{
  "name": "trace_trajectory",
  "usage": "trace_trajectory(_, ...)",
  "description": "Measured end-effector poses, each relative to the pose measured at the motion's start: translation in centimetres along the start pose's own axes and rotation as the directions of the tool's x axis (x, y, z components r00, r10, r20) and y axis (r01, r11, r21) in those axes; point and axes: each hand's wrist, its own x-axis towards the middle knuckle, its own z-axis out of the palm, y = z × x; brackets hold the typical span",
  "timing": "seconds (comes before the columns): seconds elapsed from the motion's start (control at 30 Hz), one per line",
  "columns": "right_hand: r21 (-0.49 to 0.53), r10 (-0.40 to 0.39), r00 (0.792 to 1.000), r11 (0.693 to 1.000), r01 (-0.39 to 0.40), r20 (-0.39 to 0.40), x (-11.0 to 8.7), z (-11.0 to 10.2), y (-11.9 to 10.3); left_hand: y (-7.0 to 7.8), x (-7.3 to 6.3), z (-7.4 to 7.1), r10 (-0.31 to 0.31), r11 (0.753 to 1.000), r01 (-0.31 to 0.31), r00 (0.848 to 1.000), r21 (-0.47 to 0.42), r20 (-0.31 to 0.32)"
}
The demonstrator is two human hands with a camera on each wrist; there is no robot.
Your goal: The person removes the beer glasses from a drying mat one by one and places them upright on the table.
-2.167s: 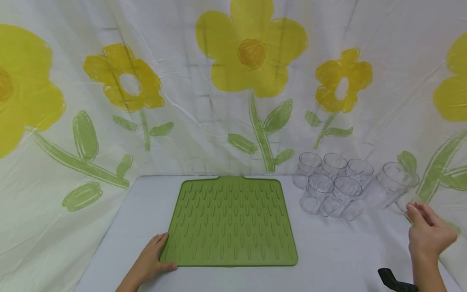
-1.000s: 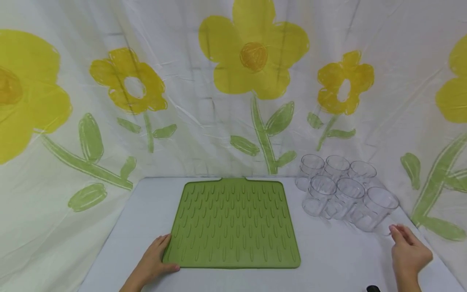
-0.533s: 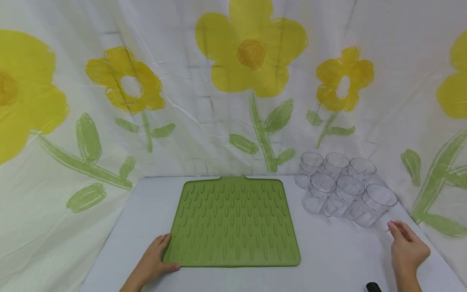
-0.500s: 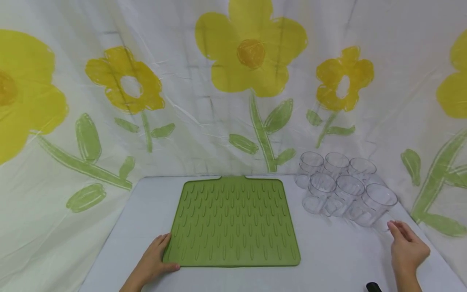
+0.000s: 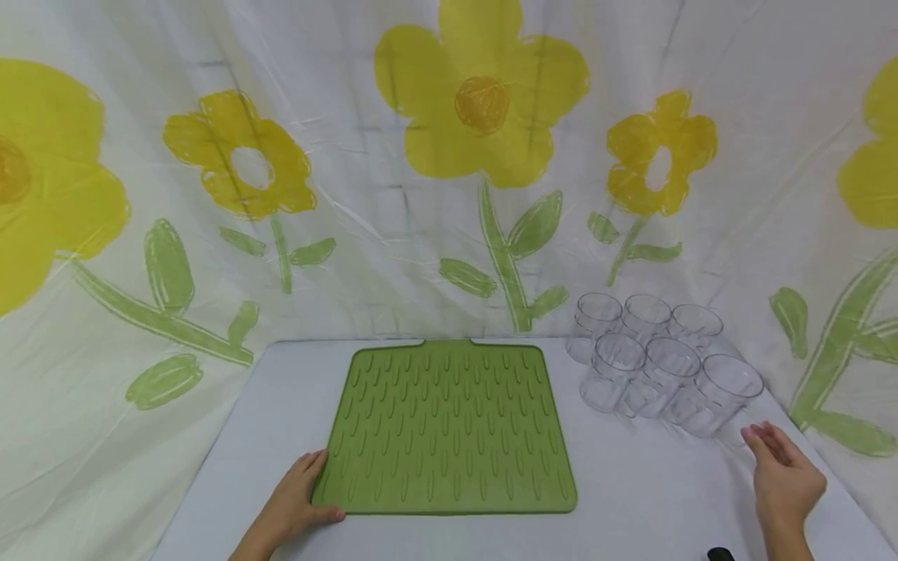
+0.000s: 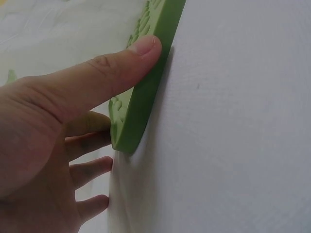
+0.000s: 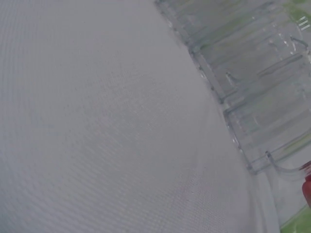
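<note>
A green drying mat (image 5: 445, 428) with raised ridges lies flat on the white table. My left hand (image 5: 291, 499) rests at its near left corner. In the left wrist view the thumb (image 6: 112, 73) presses the mat's near side, and the straight fingers touch its left edge. On the right, my right hand (image 5: 786, 475) pinches the handle of a clear glass mug (image 5: 722, 401), the nearest right one of a group. That mug stands upright on the table. Only a reddish fingertip (image 7: 307, 190) at the handle shows in the right wrist view.
Several more clear mugs stand close together in two rows, among them a back left mug (image 5: 596, 319) and a front left mug (image 5: 617, 370). A flowered curtain (image 5: 393, 257) hangs behind the table. A small black object (image 5: 720, 554) shows at the bottom edge.
My right hand has brought the mug left and down from beyond the group to the front row's right end. Over the last half second, little has moved. My left hand has stayed at the mat.
</note>
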Motion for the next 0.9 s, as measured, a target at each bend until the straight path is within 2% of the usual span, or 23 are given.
trace_trajectory(0.23,-0.071,0.021,0.999,0.997,-0.019,0.028,-0.2,-0.1,-0.7,0.1,-0.1,-0.1,0.027,1.0,-0.026,1.0,0.013,-0.009)
trace_trajectory(0.37,-0.219,0.03,0.997,0.976,-0.015,0.065,-0.2,-0.3,-1.2,0.1,-0.1,-0.2,0.035,0.999,-0.035,0.999,0.013,-0.012)
trace_trajectory(0.57,-0.501,0.049,0.991,0.865,0.021,0.125,-0.1,-0.6,-2.1,0.1,0.0,-0.2,0.045,0.999,-0.044,0.999,0.018,-0.016)
trace_trajectory(0.67,-0.543,0.016,0.986,0.836,0.076,0.164,-0.1,-0.6,-2.5,0.1,0.0,-0.1,0.054,0.998,-0.054,0.998,0.014,-0.022)
trace_trajectory(0.77,-0.567,-0.053,0.977,0.807,0.163,0.205,-0.1,-0.5,-2.9,0.1,-0.1,-0.1,0.066,0.998,-0.066,0.997,0.005,-0.029)
trace_trajectory(0.9,-0.649,-0.102,0.959,0.717,0.254,0.263,-0.1,-0.4,-3.6,0.2,0.0,-0.3,0.073,0.997,-0.074,0.997,-0.021,-0.02)
